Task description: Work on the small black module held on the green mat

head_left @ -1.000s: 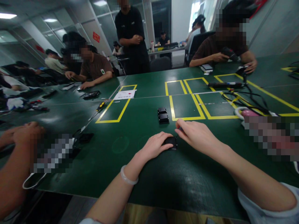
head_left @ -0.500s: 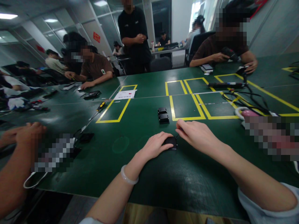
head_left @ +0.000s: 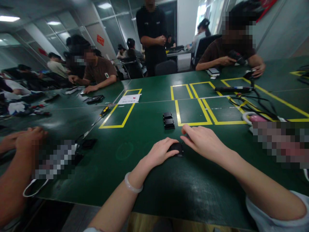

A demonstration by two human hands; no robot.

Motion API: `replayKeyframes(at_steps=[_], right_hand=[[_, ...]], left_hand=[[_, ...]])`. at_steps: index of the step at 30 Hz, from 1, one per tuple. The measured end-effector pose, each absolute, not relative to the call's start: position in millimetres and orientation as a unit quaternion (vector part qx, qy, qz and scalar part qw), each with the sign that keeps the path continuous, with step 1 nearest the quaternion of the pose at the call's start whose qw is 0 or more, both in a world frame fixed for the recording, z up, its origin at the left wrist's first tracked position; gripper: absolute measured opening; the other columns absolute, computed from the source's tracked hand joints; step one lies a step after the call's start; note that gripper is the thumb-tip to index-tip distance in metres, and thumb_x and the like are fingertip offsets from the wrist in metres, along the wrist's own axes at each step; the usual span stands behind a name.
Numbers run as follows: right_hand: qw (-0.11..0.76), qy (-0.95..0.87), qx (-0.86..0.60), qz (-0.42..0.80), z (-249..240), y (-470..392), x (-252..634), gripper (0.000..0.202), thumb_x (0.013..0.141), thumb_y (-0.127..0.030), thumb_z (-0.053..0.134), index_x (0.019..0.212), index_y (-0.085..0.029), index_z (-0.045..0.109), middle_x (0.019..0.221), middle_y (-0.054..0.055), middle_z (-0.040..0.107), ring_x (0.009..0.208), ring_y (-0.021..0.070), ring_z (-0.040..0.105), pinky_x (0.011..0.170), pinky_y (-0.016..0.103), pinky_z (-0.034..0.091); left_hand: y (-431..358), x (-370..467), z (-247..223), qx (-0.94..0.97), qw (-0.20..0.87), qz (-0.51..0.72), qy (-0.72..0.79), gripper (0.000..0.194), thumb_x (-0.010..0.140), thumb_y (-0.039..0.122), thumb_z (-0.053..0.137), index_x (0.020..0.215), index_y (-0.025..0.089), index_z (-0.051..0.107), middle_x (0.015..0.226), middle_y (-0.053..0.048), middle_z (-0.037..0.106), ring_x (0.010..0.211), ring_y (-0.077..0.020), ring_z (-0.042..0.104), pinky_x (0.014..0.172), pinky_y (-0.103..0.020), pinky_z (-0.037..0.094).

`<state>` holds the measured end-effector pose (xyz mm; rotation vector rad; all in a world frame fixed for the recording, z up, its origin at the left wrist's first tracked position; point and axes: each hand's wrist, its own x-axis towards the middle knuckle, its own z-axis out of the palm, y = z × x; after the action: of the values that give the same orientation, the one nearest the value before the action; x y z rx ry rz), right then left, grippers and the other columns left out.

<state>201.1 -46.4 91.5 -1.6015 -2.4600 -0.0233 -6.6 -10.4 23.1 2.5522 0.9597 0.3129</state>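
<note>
On the green table (head_left: 154, 193) lies a small black rectangular part (head_left: 178, 150). My left hand (head_left: 162, 150) is closed on it from the left, thumb at the near side and fingers over the far side. A pale bracelet (head_left: 132, 184) circles my left wrist. Close to the right edge of the part, my right hand (head_left: 201, 138) is curled, its thumb and forefinger drawn together. What those fingertips hold, if anything, is too small and dark to make out. Just beyond my hands sit two similar black pieces (head_left: 168, 120), one behind the other.
Yellow tape outlines (head_left: 193, 123) mark the table farther off. A paper sheet (head_left: 130, 99) and a yellow-black screwdriver (head_left: 104, 111) lie left of centre. Black cables (head_left: 259, 106) coil at right. A co-worker's hands (head_left: 31, 137) rest at left; people sit across the table.
My right fingertips have shifted slightly left; the thin dark piece seen beneath them earlier is harder to see. The left hand stays on the black part. The standing person appears farther right.
</note>
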Motion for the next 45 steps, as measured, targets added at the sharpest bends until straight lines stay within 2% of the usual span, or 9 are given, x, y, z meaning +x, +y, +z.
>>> replayKeyframes(at_steps=[3,8,16,28,35,39,45], right_hand=[[0.082,-0.831,-0.549,-0.02,91.3,-45.9,200.7,0.019,0.098,-0.032,0.037,0.096,-0.02,0.051,0.079,0.003,0.067,0.071,0.0217,0.064,0.059,0.03,0.031],[0.119,-0.839,-0.531,-0.008,91.3,-48.2,201.0,0.012,0.095,-0.025,0.041,0.101,-0.02,0.05,0.083,0.002,0.067,0.074,0.0196,0.064,0.061,0.029,0.033],[0.082,-0.829,-0.553,-0.014,91.0,-45.2,201.9,0.019,0.098,-0.034,0.037,0.096,-0.02,0.05,0.081,0.004,0.068,0.073,0.0216,0.064,0.06,0.029,0.032],[0.12,-0.836,-0.534,0.041,98.0,-48.0,203.8,0.01,0.09,-0.022,0.045,0.099,-0.02,0.048,0.081,0.002,0.065,0.073,0.0183,0.062,0.061,0.028,0.032],[0.121,-0.819,-0.56,0.04,94.9,-43.5,205.2,0.021,0.096,-0.041,0.041,0.095,-0.021,0.049,0.079,0.002,0.066,0.07,0.0188,0.062,0.057,0.028,0.03],[0.112,-0.806,-0.58,0.019,93.1,-41.9,205.2,0.026,0.098,-0.044,0.038,0.093,-0.021,0.05,0.073,0.001,0.066,0.064,0.0188,0.061,0.053,0.027,0.026],[0.103,-0.805,-0.584,-0.009,92.9,-43.5,202.9,0.03,0.099,-0.045,0.034,0.096,-0.02,0.051,0.075,0.003,0.068,0.066,0.0202,0.063,0.052,0.028,0.024]], left_hand=[[-10.5,-6.6,23.6,0.911,0.2,0.112,0.344,0.035,0.096,0.045,0.049,0.124,0.024,0.052,0.113,-0.005,0.059,0.103,-0.022,0.06,0.089,-0.033,0.049],[-10.6,-6.8,23.7,0.911,0.199,0.113,0.343,0.035,0.096,0.045,0.049,0.123,0.024,0.052,0.113,-0.005,0.059,0.103,-0.0219,0.06,0.089,-0.033,0.049],[-10.4,-6.9,23.7,0.91,0.201,0.112,0.344,0.035,0.096,0.045,0.049,0.124,0.025,0.052,0.113,-0.005,0.059,0.103,-0.0217,0.059,0.09,-0.034,0.049],[-10.1,-6.7,23.9,0.912,0.201,0.112,0.341,0.035,0.096,0.044,0.05,0.123,0.023,0.052,0.114,-0.005,0.059,0.103,-0.0221,0.06,0.089,-0.034,0.049],[-10.0,-6.9,23.8,0.91,0.204,0.109,0.343,0.035,0.096,0.044,0.049,0.125,0.025,0.052,0.113,-0.005,0.059,0.103,-0.022,0.06,0.09,-0.035,0.049],[-10.2,-6.9,23.4,0.91,0.204,0.111,0.344,0.034,0.096,0.044,0.049,0.125,0.025,0.052,0.113,-0.005,0.059,0.104,-0.0221,0.059,0.091,-0.034,0.049],[-10.4,-6.9,24.2,0.909,0.208,0.109,0.345,0.035,0.096,0.044,0.048,0.125,0.025,0.052,0.113,-0.005,0.059,0.104,-0.022,0.059,0.091,-0.035,0.049]])
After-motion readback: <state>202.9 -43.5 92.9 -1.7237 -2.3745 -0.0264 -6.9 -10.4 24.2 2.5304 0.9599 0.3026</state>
